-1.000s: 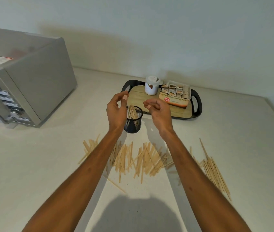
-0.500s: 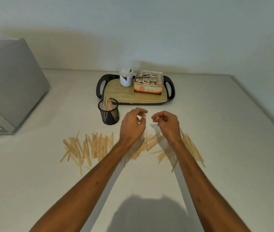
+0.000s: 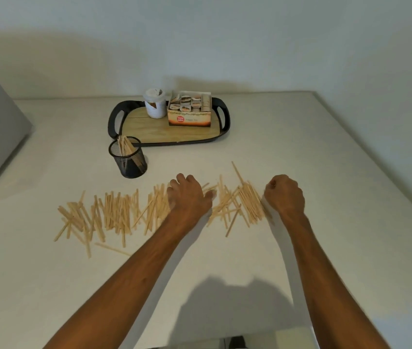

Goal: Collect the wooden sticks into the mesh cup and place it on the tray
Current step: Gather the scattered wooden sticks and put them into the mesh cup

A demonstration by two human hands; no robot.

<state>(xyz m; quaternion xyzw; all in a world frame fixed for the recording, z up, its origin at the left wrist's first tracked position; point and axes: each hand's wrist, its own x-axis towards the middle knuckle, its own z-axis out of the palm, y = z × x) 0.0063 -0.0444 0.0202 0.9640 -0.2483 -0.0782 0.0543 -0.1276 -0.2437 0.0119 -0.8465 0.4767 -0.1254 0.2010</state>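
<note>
Loosely, left hand (image 3: 189, 199) splays its grip on thin wooden sticks (image 3: 114, 212); right hand (image 3: 285, 195) curls, its hold hidden.

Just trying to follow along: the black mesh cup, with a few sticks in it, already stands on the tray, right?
Not quite. The mesh cup does hold a few sticks, but it stands on the table, just in front of the near left corner of the tray, not on it. The head view shows this.
</note>
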